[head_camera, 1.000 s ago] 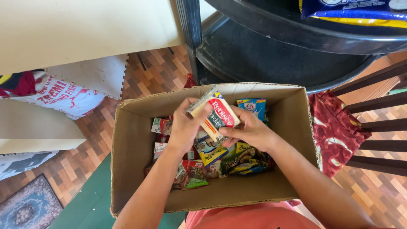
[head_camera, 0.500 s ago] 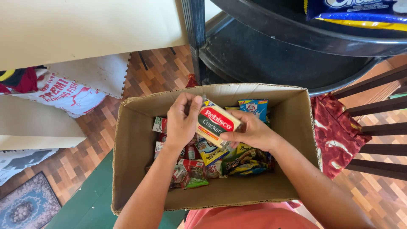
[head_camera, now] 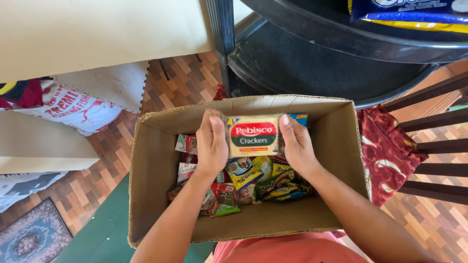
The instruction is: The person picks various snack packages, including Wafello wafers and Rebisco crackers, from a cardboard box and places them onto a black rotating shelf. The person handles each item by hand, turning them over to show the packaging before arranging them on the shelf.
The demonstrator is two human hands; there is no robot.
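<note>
I hold a flat tan cracker packet with a red and green label level above an open cardboard box. My left hand grips its left end and my right hand grips its right end. Below the packet, the box's bottom is covered by several small snack packets in red, yellow and green wrappers. The box rests on my lap, over a pink garment.
A black plastic rack stands right behind the box, with a blue snack pack on its upper shelf. A dark wooden chair with red cloth is at the right. A printed white sack lies at the left on parquet floor.
The cracker packet has turned from tilted to level and face-up, and both hands have shifted to its two ends.
</note>
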